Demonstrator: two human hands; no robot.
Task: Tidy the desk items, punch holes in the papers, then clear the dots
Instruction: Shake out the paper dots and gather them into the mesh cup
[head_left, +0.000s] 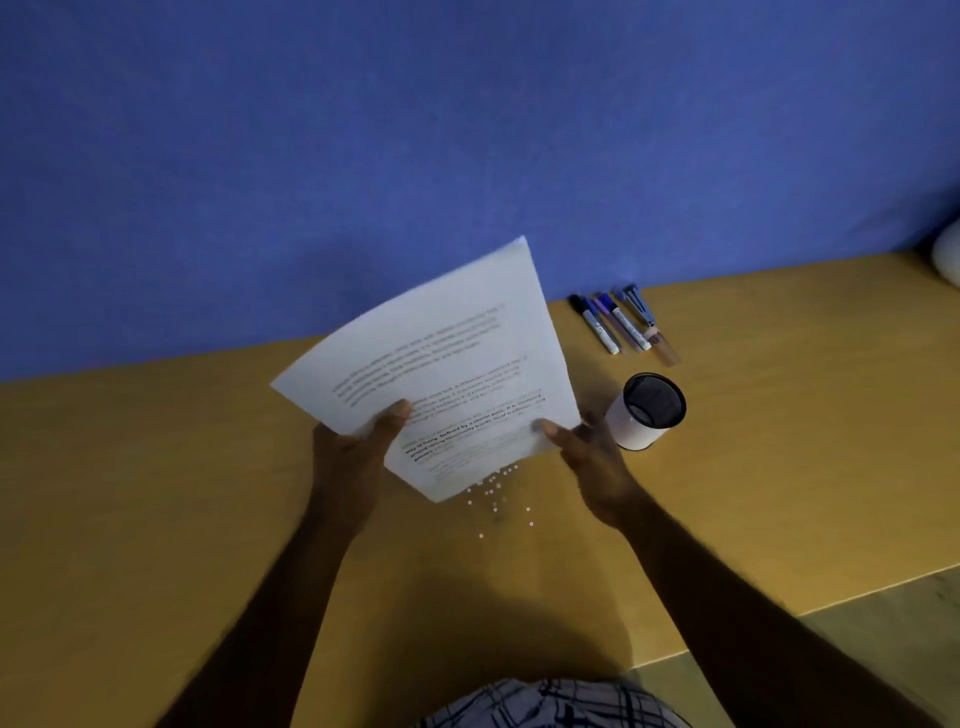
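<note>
Held papers (441, 353) tilted over the worktop (156, 467), pinched at the near edge by left hand (353, 457) and right hand (587, 452), above scattered dots (493, 504).

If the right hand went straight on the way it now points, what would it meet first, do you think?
Probably the papers it holds: the right hand points up and leftward, so the cup lies off that line.

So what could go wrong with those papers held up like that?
The printed white sheets, pinched at their lower edge by the left hand and right hand, could sag or slip. Moving them may fan the small white paper dots across the yellow desk. The right hand could knock the white cup beside it.
</note>
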